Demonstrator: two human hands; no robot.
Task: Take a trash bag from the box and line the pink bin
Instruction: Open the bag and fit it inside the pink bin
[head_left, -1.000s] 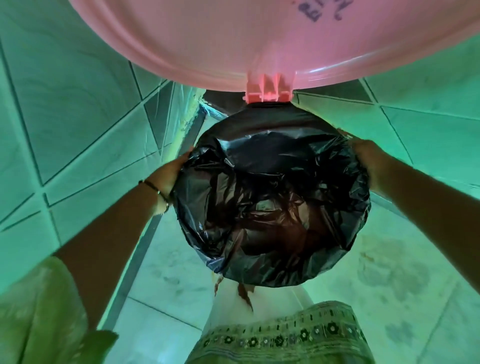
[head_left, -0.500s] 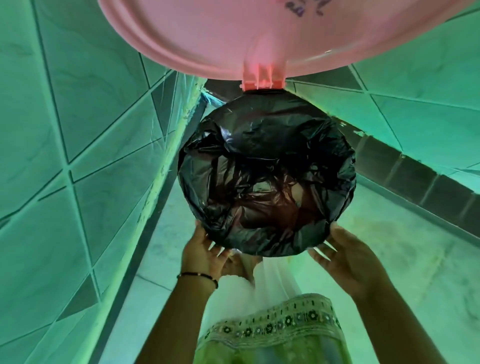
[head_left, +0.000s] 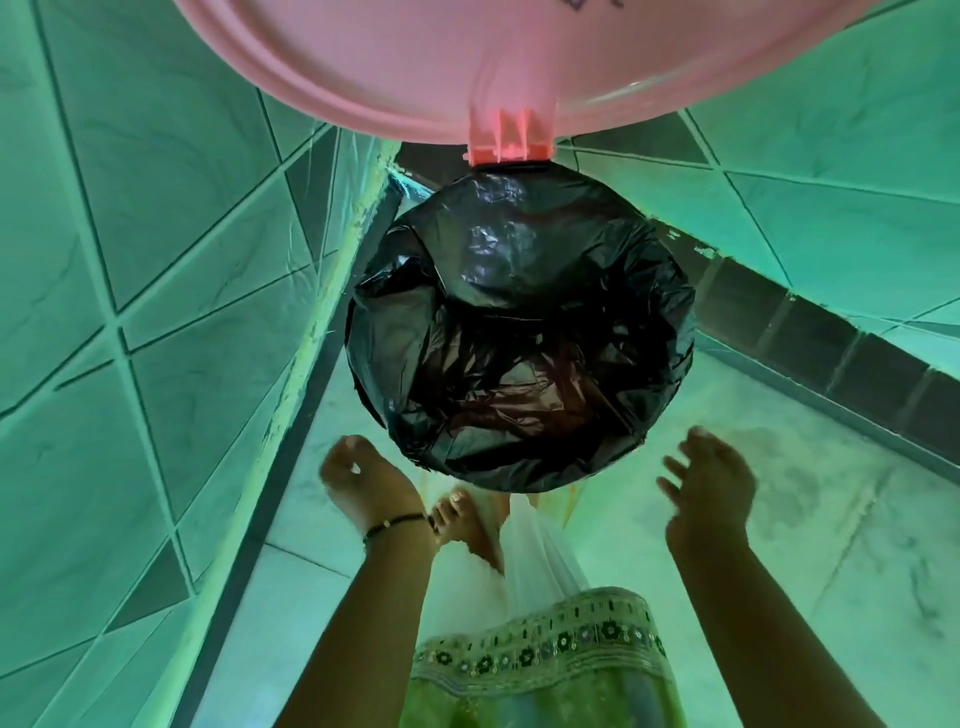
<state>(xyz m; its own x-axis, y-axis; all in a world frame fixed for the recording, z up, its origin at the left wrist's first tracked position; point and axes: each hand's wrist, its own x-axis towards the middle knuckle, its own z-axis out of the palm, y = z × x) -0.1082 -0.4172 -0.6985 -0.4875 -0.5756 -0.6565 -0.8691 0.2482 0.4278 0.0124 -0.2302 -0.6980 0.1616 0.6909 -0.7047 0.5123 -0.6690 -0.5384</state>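
A black trash bag (head_left: 519, 332) is stretched over the round mouth of the pink bin and covers its rim entirely. The bin's pink lid (head_left: 441, 67) stands raised behind it on a pink hinge (head_left: 511, 137). My left hand (head_left: 366, 480) hovers just below the bag's near left edge, fingers loosely curled, holding nothing. My right hand (head_left: 709, 486) is off the bag at the near right, fingers spread. Neither hand touches the bag. The box of bags is out of view.
Tiled walls (head_left: 156, 312) close in on the left and at the back right, meeting in a corner behind the bin. A pale tiled floor (head_left: 831, 545) lies to the right. My bare foot (head_left: 462, 519) and patterned clothing (head_left: 540, 649) are directly below the bin.
Both hands have let go of the bag's rim and drawn back toward me. A second ago they gripped its left and right sides, then slid to its near edge.
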